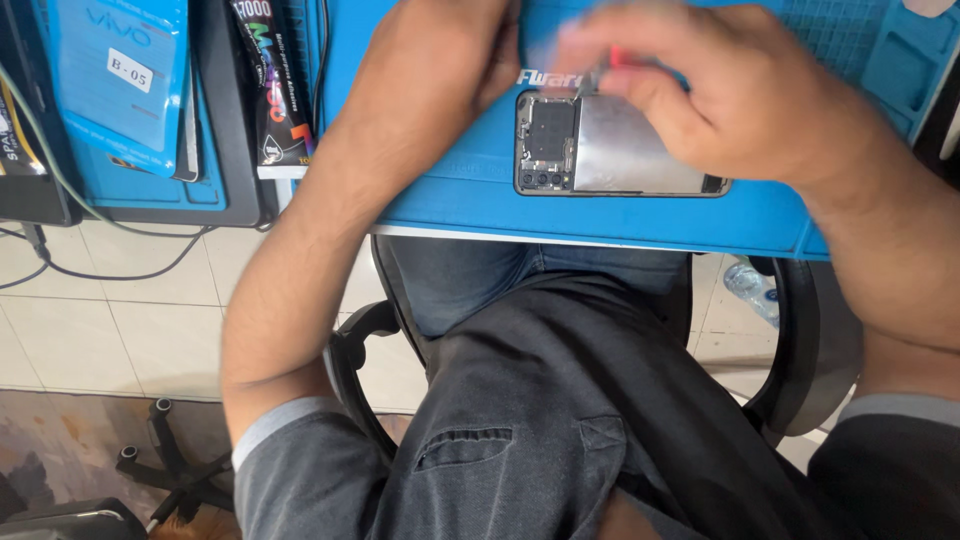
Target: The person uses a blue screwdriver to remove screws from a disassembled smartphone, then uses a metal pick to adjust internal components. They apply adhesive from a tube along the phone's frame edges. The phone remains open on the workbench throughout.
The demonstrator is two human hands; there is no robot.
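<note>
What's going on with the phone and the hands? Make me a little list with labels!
Phone: opened phone with its back off, lying flat on the blue mat
Left hand: left hand resting on the mat beside the phone's top end
Right hand: right hand over the phone, pinching a thin tool with a red handle; blurred
Nearby: black glue tube at the left
Seat: black office chair

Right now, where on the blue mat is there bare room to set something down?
Bare strip of the blue mat between the opened phone and the near edge. Crowded above the phone, where left hand and right hand, holding a small tool, work.
</note>
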